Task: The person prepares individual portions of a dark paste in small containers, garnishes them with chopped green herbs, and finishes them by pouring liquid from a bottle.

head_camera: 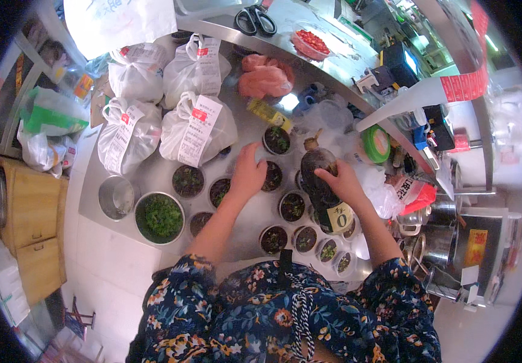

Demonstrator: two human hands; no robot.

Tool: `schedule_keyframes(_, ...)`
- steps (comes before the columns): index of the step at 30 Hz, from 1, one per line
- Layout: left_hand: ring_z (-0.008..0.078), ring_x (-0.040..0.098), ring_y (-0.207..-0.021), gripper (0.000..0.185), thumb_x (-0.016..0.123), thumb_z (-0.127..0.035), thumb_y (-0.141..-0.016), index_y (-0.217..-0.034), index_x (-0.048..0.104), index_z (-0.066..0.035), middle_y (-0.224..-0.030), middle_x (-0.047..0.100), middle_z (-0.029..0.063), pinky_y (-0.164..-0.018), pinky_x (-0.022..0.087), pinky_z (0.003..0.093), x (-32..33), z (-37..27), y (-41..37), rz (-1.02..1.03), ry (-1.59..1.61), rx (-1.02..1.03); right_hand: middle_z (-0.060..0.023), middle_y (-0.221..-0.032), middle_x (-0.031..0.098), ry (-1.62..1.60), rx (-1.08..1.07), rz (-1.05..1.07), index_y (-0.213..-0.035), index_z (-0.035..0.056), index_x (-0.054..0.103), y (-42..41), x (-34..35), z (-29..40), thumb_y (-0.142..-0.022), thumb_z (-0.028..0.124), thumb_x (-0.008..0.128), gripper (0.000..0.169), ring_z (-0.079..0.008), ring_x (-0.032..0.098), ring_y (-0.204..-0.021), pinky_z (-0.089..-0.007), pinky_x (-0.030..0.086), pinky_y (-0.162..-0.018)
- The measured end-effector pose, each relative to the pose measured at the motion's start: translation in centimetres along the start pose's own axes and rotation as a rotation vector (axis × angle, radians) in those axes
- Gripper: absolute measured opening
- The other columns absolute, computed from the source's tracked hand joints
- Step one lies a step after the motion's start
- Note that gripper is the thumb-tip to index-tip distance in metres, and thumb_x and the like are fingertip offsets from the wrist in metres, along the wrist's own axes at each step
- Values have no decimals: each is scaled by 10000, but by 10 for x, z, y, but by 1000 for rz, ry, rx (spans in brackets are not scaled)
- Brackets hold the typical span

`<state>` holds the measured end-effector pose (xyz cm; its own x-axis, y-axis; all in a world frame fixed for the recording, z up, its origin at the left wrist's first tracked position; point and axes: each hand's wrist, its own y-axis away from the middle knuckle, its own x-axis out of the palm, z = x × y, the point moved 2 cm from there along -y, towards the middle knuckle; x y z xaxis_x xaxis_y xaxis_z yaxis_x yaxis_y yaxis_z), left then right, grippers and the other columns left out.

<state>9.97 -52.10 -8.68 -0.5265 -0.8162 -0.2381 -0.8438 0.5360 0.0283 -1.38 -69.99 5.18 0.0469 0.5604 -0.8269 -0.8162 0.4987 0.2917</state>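
My right hand [343,182] grips a large dark plastic bottle [319,174] with a yellowish cap and a pale label. My left hand [250,169], its fingers spread, is beside a small cup [271,176] filled with something dark and bits of green; whether it touches the cup cannot be told. Above it stands a similar cup [277,139]. Several more such cups, one of them at the middle front [292,206], stand around both hands on the steel table. A metal bowl of chopped green herbs [159,218] sits left of my left hand.
A second metal bowl [116,198] is at the left. Tied white bags [198,129] with printed slips stand at the back left, a red bag [265,78] behind the cups. Scissors [255,21] and a bowl of chopped red pieces [311,44] lie on the raised shelf. Clear plastic bags crowd the right.
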Motion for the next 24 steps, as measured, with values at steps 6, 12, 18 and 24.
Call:
schedule_keyframes(6,322,361,-1276,527,471,-281,-916,-1345,356,4,-1377,378,208,-1049,283,356,48,53,-80,151,233,-152,-139,-827,635,-192,87,-160,-949,-27,568,56,-34,-23,-756,305,728,416,-206,595,-751,-342,473,-703)
schedule_keyframes(12,228,359,-1276,585,386,-464,-937,-1373,362,-75,-1383,400,98,-1057,249,355,86,108,-104,284,377,-308,16,-777,571,-783,138,-304,-998,35,553,152,-92,-44,-730,184,723,350,-54,503,-628,-192,377,-518)
schedule_keyframes(18,206,338,-1280,625,458,-483,-906,-1399,305,-131,-1393,387,48,-977,318,411,93,57,-70,258,566,-509,30,-754,564,-939,151,-688,-1015,47,553,224,-169,-71,-718,273,747,421,-40,460,-519,-187,325,-419)
schedule_keyframes(24,180,423,-1163,611,476,-470,-907,-1370,345,-94,-1297,457,68,-863,386,330,97,75,-42,177,445,-484,2,-818,588,-662,108,-755,-1011,23,569,235,-214,-70,-726,253,744,406,-57,506,-639,-198,400,-560)
